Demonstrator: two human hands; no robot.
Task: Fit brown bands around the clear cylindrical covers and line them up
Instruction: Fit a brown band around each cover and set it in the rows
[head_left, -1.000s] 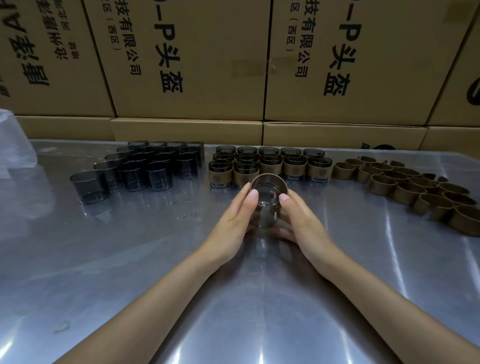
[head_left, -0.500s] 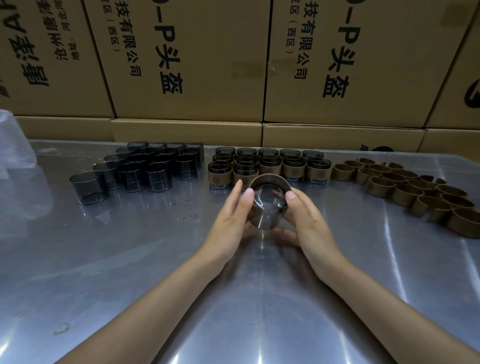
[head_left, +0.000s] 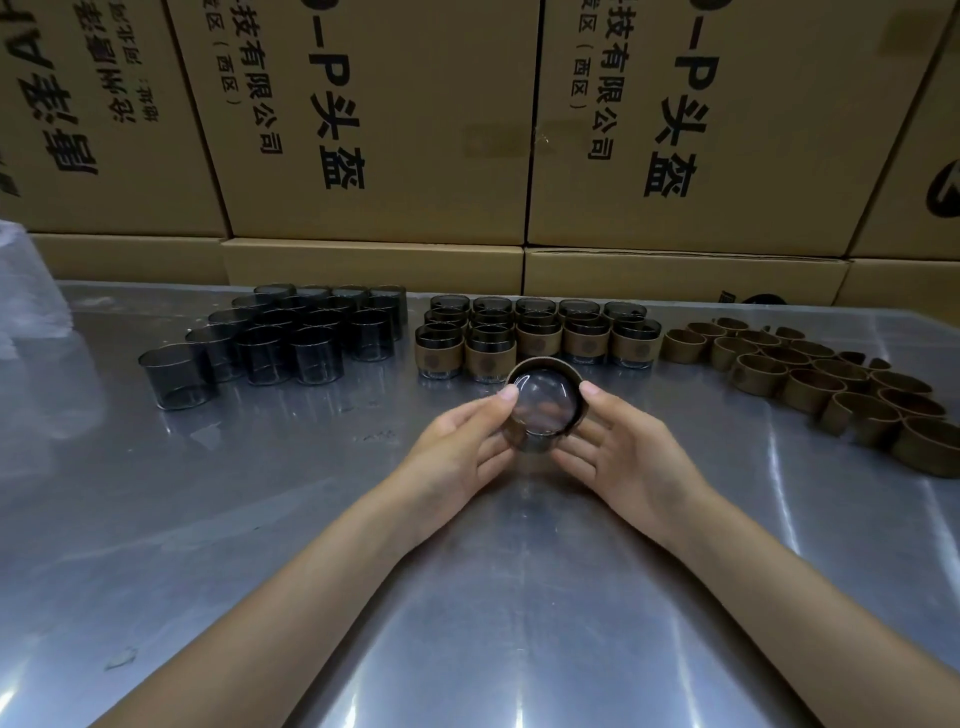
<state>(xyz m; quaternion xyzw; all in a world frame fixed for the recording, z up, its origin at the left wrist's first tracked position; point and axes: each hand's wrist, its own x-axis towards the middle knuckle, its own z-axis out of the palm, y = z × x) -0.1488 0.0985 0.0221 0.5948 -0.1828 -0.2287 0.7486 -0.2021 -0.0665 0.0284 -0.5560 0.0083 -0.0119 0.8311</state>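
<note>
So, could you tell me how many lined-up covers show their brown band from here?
5 banded covers: two nearest, at left; three set back to their right. Rows behind hide their bands.

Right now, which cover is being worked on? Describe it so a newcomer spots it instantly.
On the metal table, look just in front of the middle block of banded covers. The cover there sits between the left hand and right hand, tilted with its open mouth toward the camera; the others stand upright.

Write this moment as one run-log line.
hands: left and right hold cover | band: round cover | banded row: behind | loose bands: right
</note>
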